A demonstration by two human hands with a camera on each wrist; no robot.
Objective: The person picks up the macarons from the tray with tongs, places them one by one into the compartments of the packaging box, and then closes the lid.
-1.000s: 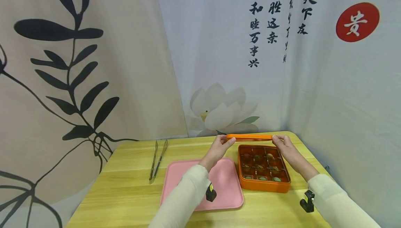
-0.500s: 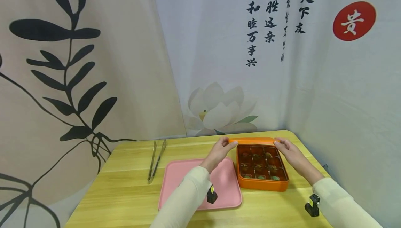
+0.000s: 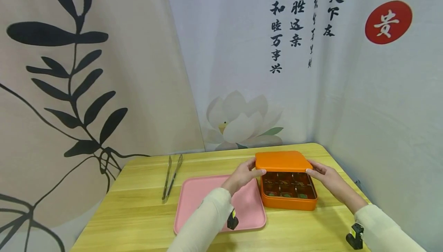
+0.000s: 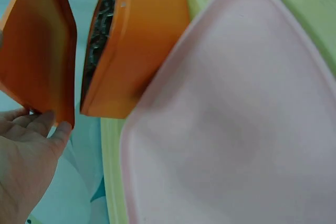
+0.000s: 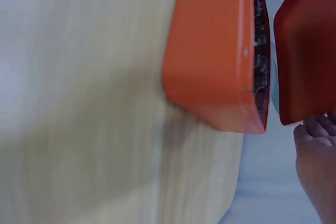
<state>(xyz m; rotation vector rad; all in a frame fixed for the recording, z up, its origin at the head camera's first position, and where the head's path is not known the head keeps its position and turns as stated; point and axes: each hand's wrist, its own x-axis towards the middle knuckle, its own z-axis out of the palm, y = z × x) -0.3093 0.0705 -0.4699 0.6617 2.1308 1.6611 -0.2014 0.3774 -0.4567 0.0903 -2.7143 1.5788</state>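
Note:
Both hands hold an orange lid level above an orange box. My left hand grips the lid's left edge, thumb at the near corner. On the opposite edge my right hand pinches the lid the same way. Small wrapped pieces sit in the box's divided insert; the lid covers the far rows from the head view. In the left wrist view the lid stands apart from the box, with a gap between. The right wrist view also shows the lid off the box.
A pink tray lies left of the box, close to its side. Farther left on the wooden table is a pair of metal tongs. A printed curtain hangs behind the table and along its right side.
The lid, first seen edge-on behind the box, has come down and toward me over the box's far part, its top now visible. Both hands moved with it and kept their hold.

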